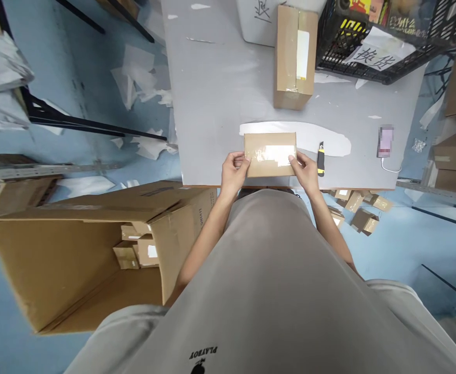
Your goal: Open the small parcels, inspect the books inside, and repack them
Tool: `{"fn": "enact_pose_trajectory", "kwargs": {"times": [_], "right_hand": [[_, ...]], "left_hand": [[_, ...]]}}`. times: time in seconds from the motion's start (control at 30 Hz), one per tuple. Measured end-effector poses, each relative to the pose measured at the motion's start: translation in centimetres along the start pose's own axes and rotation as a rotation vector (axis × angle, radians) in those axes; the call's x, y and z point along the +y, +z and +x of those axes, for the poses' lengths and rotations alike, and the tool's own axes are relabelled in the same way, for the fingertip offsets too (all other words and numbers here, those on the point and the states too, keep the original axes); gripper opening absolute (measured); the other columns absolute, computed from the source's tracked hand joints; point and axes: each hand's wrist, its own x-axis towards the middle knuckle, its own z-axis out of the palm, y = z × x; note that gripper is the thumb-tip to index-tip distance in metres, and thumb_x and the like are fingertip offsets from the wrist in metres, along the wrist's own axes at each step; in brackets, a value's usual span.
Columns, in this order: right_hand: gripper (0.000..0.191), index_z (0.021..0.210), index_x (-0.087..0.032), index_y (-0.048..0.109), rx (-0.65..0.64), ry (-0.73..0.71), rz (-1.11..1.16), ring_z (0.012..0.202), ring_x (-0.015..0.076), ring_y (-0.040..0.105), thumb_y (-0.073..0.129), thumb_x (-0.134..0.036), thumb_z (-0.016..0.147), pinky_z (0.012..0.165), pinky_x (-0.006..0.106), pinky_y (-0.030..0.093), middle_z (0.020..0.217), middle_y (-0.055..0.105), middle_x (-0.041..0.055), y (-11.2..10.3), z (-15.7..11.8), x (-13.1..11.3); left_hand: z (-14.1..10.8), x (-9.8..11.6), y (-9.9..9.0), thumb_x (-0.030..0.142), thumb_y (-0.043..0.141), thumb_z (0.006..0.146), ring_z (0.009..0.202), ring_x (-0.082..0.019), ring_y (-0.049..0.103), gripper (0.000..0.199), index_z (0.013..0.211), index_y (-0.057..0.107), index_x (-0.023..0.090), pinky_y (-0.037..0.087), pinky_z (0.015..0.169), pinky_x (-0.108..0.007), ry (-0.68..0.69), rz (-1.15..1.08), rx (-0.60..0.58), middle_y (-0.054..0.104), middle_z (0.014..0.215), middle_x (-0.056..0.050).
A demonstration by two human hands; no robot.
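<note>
Between my two hands is a small cardboard box (263,169), with a white label and shiny clear tape on its top face. My left hand (235,172) grips its left edge, fingers behind and thumb in front. At the right edge my right hand (305,171) holds it, the thumb resting on the label. Just right of that hand a yellow and black box cutter (320,160) lies on the grey table (212,104). A white strip of paper or bare patch (329,139) shows behind the box.
A taller taped carton (288,57) stands farther back, beside a black plastic crate (348,52) with a handwritten paper sign. A phone (386,141) with a cable lies at the right. Below left is a big open carton (76,259) with several small boxes inside. Opened boxes (364,222) litter the floor.
</note>
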Motion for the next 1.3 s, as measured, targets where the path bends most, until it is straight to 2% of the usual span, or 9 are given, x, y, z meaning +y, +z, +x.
{"fn": "enact_pose_trajectory", "kwargs": {"times": [0.2, 0.47, 0.57, 0.63, 0.77, 0.93, 1.03, 1.13, 1.3], "right_hand": [[0.094, 0.139, -0.021, 0.085, -0.054, 0.036, 0.006, 0.14, 0.0381, 0.078, 0.078, -0.097, 0.084, 0.124, 0.055, 0.063, 0.149, 0.082, 0.0156, 1.6, 0.9, 1.8], [0.089, 0.128, -0.023, 0.083, -0.092, 0.048, 0.06, 0.134, 0.0385, 0.08, 0.085, -0.096, 0.078, 0.12, 0.057, 0.066, 0.145, 0.083, 0.0173, 0.0, 1.8, 3.2], [0.087, 0.128, -0.025, 0.082, -0.088, 0.077, 0.09, 0.135, 0.0377, 0.079, 0.085, -0.096, 0.078, 0.123, 0.058, 0.064, 0.146, 0.082, 0.0158, -1.3, 2.0, 4.2], [0.087, 0.131, -0.026, 0.081, -0.08, 0.088, 0.1, 0.135, 0.0367, 0.078, 0.085, -0.095, 0.079, 0.126, 0.058, 0.062, 0.145, 0.083, 0.0149, -2.4, 2.0, 4.8], [0.091, 0.139, -0.025, 0.078, 0.02, 0.053, 0.042, 0.139, 0.0369, 0.075, 0.083, -0.094, 0.081, 0.128, 0.059, 0.059, 0.151, 0.078, 0.0173, -5.0, 1.6, 5.4], [0.076, 0.143, -0.026, 0.077, 0.318, -0.068, -0.216, 0.144, 0.0365, 0.07, 0.075, -0.084, 0.095, 0.122, 0.06, 0.062, 0.154, 0.073, 0.0177, -7.1, -0.2, 4.0], [0.066, 0.141, -0.027, 0.08, 0.29, -0.11, -0.247, 0.14, 0.0344, 0.072, 0.069, -0.08, 0.102, 0.118, 0.057, 0.065, 0.15, 0.075, 0.016, -6.5, -1.4, 2.0], [0.068, 0.136, -0.027, 0.083, 0.205, -0.086, -0.201, 0.142, 0.036, 0.071, 0.073, -0.083, 0.099, 0.123, 0.059, 0.061, 0.149, 0.077, 0.0166, -5.1, -2.2, 0.3], [0.074, 0.137, -0.027, 0.083, 0.185, -0.044, -0.156, 0.164, 0.0391, 0.055, 0.081, -0.086, 0.092, 0.144, 0.064, 0.037, 0.164, 0.069, 0.0166, -3.8, -2.4, 0.0]], "left_hand": [[1.1, -0.9, -1.8, 0.035, 0.089, 0.092, 0.096, -0.02, 0.072, 0.031, 0.116, 0.076, 0.02, 0.063, 0.091, -0.034, -0.001, 0.059, 0.002, 0.079, 0.113, -0.009], [2.1, -0.9, -1.9, 0.037, 0.092, 0.088, 0.104, -0.023, 0.074, 0.039, 0.121, 0.078, 0.02, 0.064, 0.1, -0.038, -0.07, 0.004, -0.093, 0.079, 0.117, -0.009], [2.5, -1.3, -1.3, 0.053, 0.081, 0.1, 0.11, -0.024, 0.077, 0.037, 0.121, 0.078, 0.022, 0.065, 0.104, -0.04, -0.101, -0.131, -0.136, 0.08, 0.124, -0.012], [3.0, -1.9, -0.4, 0.06, 0.069, 0.107, 0.116, -0.025, 0.078, 0.04, 0.118, 0.077, 0.023, 0.065, 0.106, -0.04, -0.141, -0.199, -0.103, 0.08, 0.133, -0.013], [4.0, -3.4, 1.7, 0.051, 0.066, 0.106, 0.127, -0.027, 0.075, 0.03, 0.111, 0.074, 0.023, 0.062, 0.109, -0.04, -0.299, -0.112, -0.019, 0.079, 0.135, -0.012], [4.5, -4.9, 3.6, 0.049, 0.066, 0.103, 0.128, -0.03, 0.075, 0.026, 0.108, 0.073, 0.024, 0.056, 0.119, -0.048, -0.34, -0.065, -0.093, 0.081, 0.129, -0.012], [4.5, -5.3, 4.2, 0.058, 0.07, 0.1, 0.129, -0.029, 0.074, 0.034, 0.104, 0.072, 0.024, 0.056, 0.12, -0.045, -0.296, -0.063, -0.157, 0.083, 0.126, -0.012], [4.5, -5.5, 4.4, 0.06, 0.075, 0.097, 0.122, -0.029, 0.075, 0.037, 0.099, 0.072, 0.024, 0.058, 0.116, -0.044, -0.295, -0.061, -0.145, 0.084, 0.118, -0.012], [3.9, -5.3, 3.7, 0.052, 0.081, 0.094, 0.113, -0.026, 0.08, 0.032, 0.103, 0.074, 0.022, 0.063, 0.109, -0.045, -0.27, -0.09, -0.12, 0.085, 0.117, -0.013]]}}
